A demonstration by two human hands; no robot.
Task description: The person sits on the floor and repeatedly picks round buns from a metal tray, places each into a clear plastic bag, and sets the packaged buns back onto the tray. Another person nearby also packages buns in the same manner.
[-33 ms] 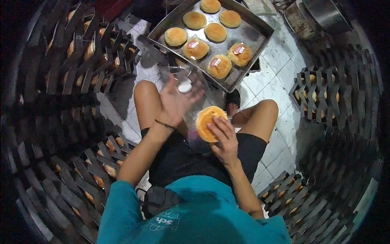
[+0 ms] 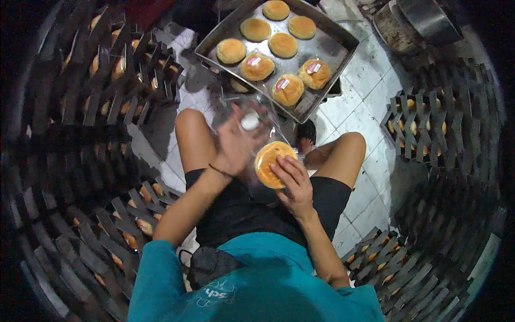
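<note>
My right hand (image 2: 293,185) grips a round golden-brown bun (image 2: 272,163) over my lap, its fingers laid across the bun's face. Shiny streaks of clear plastic film (image 2: 274,131) show around and above the bun; how far the film wraps it, I cannot tell. To the left, my left hand (image 2: 238,144) is open, its fingers spread and blurred, close against the film. A white round thing (image 2: 250,121), too blurred to name, shows at those fingers. Ahead lies a metal baking tray (image 2: 335,64) with several buns, some of them in clear wrap with red-and-white labels.
Dark racks of stacked trays holding buns (image 2: 145,225) stand close on the left, and more racks (image 2: 421,126) on the right. A round metal pan (image 2: 429,24) is at the far right. Pale floor tiles (image 2: 354,115) lie between my legs and the right racks.
The bun in my right hand has shifted slightly left. My left hand and the white round thing have moved a little right and nearer to me.
</note>
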